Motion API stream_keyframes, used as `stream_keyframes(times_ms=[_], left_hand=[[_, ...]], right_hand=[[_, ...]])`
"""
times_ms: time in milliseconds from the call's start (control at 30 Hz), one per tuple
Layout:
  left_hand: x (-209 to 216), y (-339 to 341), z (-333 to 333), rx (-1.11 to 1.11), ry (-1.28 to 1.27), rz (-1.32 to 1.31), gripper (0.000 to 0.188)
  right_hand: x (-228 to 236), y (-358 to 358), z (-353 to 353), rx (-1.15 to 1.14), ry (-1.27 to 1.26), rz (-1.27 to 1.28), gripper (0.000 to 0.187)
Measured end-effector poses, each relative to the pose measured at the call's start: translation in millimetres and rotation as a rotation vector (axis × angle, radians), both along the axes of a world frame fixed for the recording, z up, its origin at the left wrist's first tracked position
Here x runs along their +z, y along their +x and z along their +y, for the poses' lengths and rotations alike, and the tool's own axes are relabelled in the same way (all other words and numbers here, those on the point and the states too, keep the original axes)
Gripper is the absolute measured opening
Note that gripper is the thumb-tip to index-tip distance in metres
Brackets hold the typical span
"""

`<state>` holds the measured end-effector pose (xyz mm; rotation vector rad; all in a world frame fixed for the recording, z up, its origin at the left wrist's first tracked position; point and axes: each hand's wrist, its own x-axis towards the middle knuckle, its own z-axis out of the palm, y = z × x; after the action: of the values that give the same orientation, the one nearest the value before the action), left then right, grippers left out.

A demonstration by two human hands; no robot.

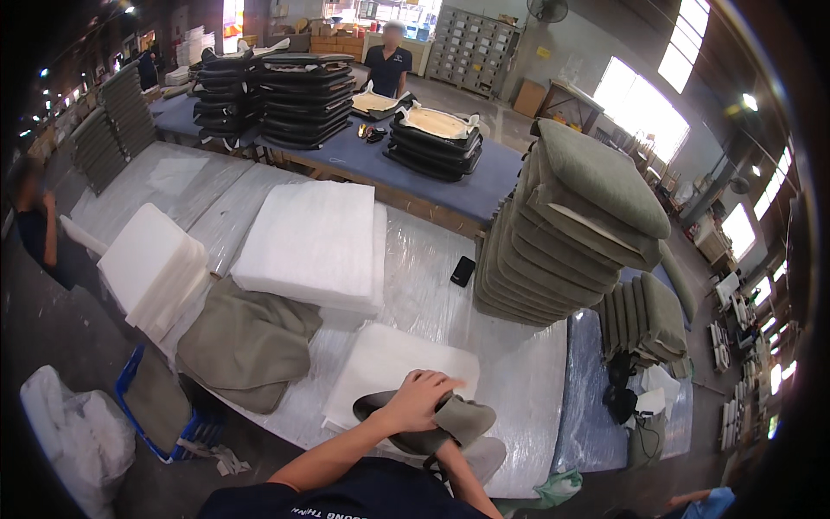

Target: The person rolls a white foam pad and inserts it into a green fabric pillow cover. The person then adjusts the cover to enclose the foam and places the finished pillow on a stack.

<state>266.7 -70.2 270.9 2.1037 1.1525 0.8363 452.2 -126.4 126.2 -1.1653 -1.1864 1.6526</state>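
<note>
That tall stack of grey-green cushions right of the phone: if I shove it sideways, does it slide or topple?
The tall stack of grey-green cushions probably topples: it already leans, and its top cushions sit askew. Each cushion looks soft and light. The clear plastic sheet beneath may be slippery.

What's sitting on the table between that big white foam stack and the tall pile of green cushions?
In the head view, a small black phone-like object lies on the plastic-covered table between the white foam stack and the green cushion pile.
</note>
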Motion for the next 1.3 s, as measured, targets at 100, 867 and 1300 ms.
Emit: stream_keyframes(times_ms=[100, 867, 1300], left_hand=[[-62.5, 6.2, 25.9, 0.126, 0.009, -0.007, 0.026], [-92.8, -8.4, -45.9, 0.073, -0.406, -0.436, 0.047], [-118.3, 16.5, -9.0, -0.167, -1.377, -1.032, 0.076]], right_hand=[[6.7, 10.8, -0.6, 0.043, 0.244, -0.196, 0.039], [177.2, -3.3, 37.0, -0.477, 0.338, 0.403, 0.02], [199.9, -24.8, 6.4, -0.101, 0.538, 0.373, 0.076]])
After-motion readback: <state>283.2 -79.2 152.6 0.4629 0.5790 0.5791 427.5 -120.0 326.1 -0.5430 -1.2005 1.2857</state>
